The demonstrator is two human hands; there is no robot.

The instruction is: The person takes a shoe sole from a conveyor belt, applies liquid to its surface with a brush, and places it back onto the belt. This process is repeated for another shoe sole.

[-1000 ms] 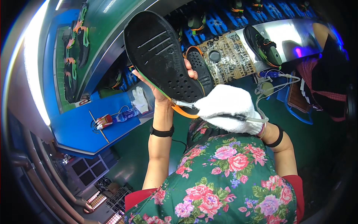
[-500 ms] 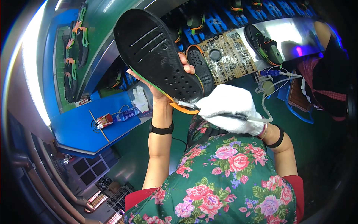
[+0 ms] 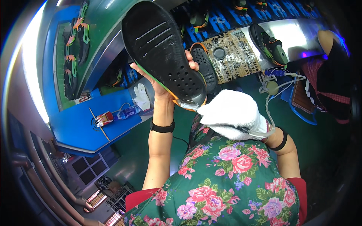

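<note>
My left hand (image 3: 166,86) grips a large black shoe sole (image 3: 162,49), holding it raised and tilted. Slots cross its wide end, small holes dot the narrower end, and the rim is orange and green. At that narrow lower end sits a shiny whitish patch (image 3: 188,106). A white glove covers my right hand (image 3: 232,115), which is closed, its fingertips beside this patch. From the glove comes a slim dark tool (image 3: 243,129) with a pale hose (image 3: 264,133); its tip is hidden. I cannot tell whether the right fingertips touch the sole.
Behind stands a bench with a taped cardboard sheet (image 3: 237,56), another perforated black sole (image 3: 203,62) and a black shoe (image 3: 267,45). Racked shoes line the back. On a blue table (image 3: 75,128) at left lie a white glove (image 3: 141,98) and a bottle (image 3: 128,112). Another person (image 3: 328,75) is at right.
The sole has shifted slightly right and upward. An orange strip that stuck out below its lower end now lies close to the edge. My gloved right hand has turned and dropped a little.
</note>
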